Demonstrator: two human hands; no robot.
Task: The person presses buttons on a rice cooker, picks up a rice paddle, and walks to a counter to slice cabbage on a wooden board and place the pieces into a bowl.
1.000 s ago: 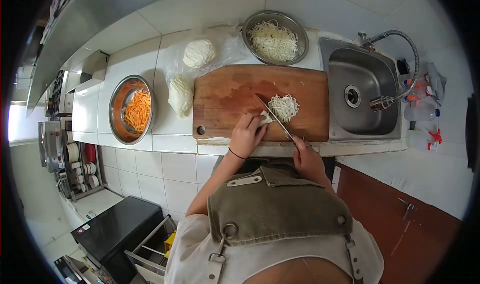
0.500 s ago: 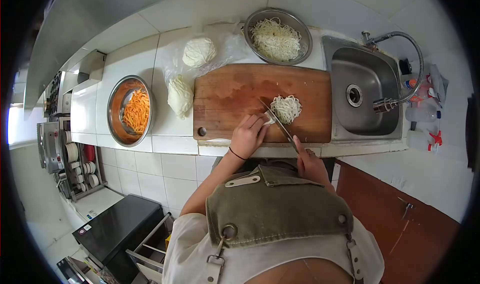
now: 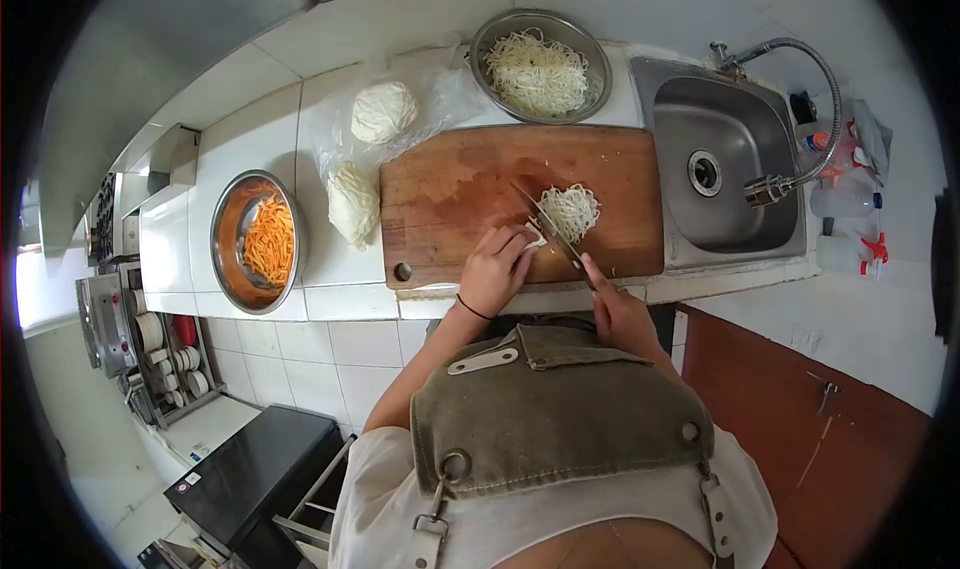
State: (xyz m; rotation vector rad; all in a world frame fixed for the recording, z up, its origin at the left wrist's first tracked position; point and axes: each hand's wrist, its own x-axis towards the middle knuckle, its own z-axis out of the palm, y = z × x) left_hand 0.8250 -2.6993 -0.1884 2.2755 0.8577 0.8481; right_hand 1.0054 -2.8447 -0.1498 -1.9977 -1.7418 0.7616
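Observation:
A knife (image 3: 555, 227) is gripped by its handle in my right hand (image 3: 620, 316), its blade slanting up and left over the wooden cutting board (image 3: 450, 229). My left hand (image 3: 493, 273), with a dark band at the wrist, presses a small piece of pale cabbage (image 3: 537, 236) against the board, right beside the blade. To the right of the blade lies a pile of thin white shreds (image 3: 571, 213). Two pale cabbage pieces sit left of the board, one (image 3: 384, 113) on a clear plastic bag, the other (image 3: 353, 205) nearer me.
Behind the board stands a metal bowl (image 3: 604, 81) of white shreds. A metal bowl (image 3: 226, 276) of orange strips is at the left. The sink (image 3: 740, 154) with its hose tap (image 3: 830, 79) lies right of the board, with bottles (image 3: 845, 203) beyond it.
The view has shifted and turned slightly. Both hands keep their holds, and the knife blade now stands a little differently over the board, close to the left fingers.

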